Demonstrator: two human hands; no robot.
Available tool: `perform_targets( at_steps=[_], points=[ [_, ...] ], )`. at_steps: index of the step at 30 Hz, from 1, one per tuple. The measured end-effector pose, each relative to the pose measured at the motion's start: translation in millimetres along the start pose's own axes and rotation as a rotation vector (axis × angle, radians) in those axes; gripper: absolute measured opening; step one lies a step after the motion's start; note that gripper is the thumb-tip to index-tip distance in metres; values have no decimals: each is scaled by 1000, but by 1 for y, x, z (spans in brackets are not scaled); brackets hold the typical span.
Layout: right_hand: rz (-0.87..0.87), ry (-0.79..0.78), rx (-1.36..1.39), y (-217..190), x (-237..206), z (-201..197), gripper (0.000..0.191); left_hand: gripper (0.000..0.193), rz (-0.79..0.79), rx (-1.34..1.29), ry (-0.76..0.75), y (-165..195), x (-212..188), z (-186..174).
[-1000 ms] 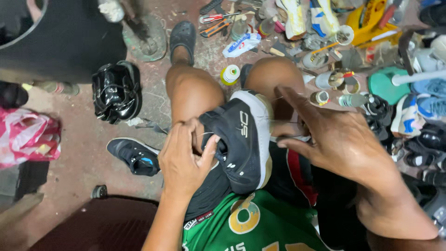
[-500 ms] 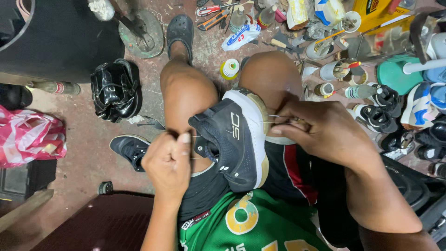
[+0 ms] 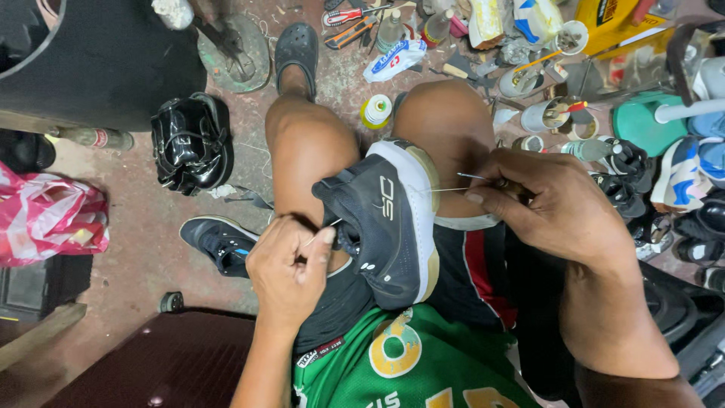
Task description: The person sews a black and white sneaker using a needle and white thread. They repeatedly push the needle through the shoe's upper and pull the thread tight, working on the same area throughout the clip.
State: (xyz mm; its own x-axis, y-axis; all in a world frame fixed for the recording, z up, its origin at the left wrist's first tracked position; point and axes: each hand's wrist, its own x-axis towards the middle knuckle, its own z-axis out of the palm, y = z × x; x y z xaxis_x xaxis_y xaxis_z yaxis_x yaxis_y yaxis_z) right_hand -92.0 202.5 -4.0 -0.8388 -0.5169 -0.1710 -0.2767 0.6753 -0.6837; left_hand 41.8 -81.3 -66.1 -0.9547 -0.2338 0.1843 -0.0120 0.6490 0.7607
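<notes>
The right hand (image 3: 555, 208), right of centre in the frame, pinches a thin needle tool (image 3: 476, 178) whose tip points at the pale sole edge of a dark sneaker (image 3: 385, 219). The left hand (image 3: 291, 268), lower centre, is curled shut, pinching a fine thread (image 3: 321, 230) at the shoe's opening. The sneaker rests on the lap between both knees. Its mate (image 3: 219, 242) lies on the floor at left, below a black bag (image 3: 189, 143).
</notes>
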Motion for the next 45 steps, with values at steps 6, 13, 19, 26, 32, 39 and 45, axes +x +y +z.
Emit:
perform_targets(
  at_steps=[6, 13, 19, 26, 32, 39, 45],
  points=[
    [-114, 99, 359, -4, 2, 6, 5, 27, -477, -951, 111, 9, 1, 2],
    [-196, 210, 975, -21, 13, 35, 11, 15, -73, -146, 54, 31, 13, -1],
    [-276, 154, 888, -33, 23, 56, 11, 20, 67, 71, -28, 32, 18, 6],
    [-287, 223, 259, -49, 42, 78, 17, 28, 10, -164, -47, 17, 21, 11],
    [-373, 300, 101, -53, 49, 91, 17, 43, -23, -350, -59, -4, 15, 7],
    [-305, 296, 416, -33, 54, 84, 19, 39, -85, -320, -83, -2, 20, -4],
    [-236, 93, 1226, -8, 49, 67, 21, 20, -168, -341, -93, 27, 15, -12]
  ],
)
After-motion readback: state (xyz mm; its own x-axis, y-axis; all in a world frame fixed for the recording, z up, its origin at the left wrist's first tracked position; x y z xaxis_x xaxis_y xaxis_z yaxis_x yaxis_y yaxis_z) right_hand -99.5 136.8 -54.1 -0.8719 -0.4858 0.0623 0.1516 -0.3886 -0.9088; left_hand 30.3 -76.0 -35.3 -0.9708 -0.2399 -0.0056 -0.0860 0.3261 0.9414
